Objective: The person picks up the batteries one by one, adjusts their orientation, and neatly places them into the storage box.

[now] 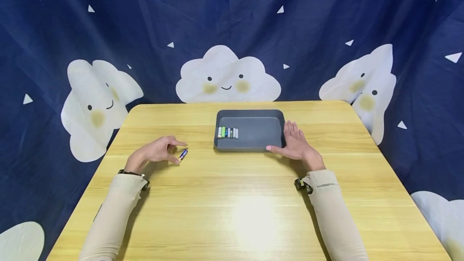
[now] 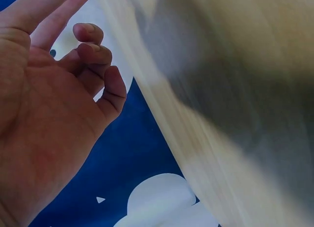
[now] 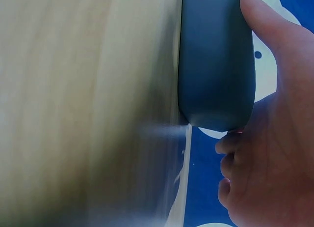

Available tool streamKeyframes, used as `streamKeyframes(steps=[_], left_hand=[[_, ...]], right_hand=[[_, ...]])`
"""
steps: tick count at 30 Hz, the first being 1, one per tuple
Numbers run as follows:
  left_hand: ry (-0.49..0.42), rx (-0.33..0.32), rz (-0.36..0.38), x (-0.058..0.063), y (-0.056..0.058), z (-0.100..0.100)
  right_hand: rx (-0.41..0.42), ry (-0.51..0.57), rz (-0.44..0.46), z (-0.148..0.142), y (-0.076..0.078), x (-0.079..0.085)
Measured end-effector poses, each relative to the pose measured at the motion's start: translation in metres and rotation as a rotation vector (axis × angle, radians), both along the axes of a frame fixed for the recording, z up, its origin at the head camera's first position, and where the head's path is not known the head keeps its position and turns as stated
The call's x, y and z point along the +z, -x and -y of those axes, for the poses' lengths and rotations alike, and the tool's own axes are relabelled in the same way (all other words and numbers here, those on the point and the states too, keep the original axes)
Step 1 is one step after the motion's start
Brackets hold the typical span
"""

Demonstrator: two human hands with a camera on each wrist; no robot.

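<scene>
My left hand (image 1: pixel 159 150) is at a small blue battery (image 1: pixel 183 154) with a pale end, on the table left of the tray. Thumb and index finger stand apart, the thumb tip at the battery's near end and the index tip just past its far end. In the left wrist view the other fingers (image 2: pixel 91 50) are loosely bent and the battery is out of sight. My right hand (image 1: pixel 299 148) rests against the near right corner of a dark grey tray (image 1: pixel 261 132), thumb on the front rim, straight fingers along the right side.
Inside the tray, several batteries (image 1: pixel 227 133), among them white, green and grey ones, stand in a row at the left. The wooden table (image 1: pixel 217 196) ends at a blue curtain (image 1: pixel 232 19) with white clouds, close behind the tray.
</scene>
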State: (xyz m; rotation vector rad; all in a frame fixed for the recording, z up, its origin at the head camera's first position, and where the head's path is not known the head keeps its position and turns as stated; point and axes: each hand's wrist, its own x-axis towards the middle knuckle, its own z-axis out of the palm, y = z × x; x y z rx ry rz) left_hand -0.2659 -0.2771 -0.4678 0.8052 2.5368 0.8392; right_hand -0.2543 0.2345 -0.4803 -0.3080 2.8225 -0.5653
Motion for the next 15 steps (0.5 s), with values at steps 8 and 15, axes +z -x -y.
streamKeyframes(steps=[8,15], left_hand=[[-0.013,-0.014,0.028,-0.0060,-0.0025,0.0002],[-0.009,-0.014,0.027,-0.0103,-0.0019,0.0010]], right_hand=[[-0.002,0.015,0.003,0.0012,-0.0007,-0.0005],[-0.008,0.018,0.004,0.0009,-0.0016,0.0008]])
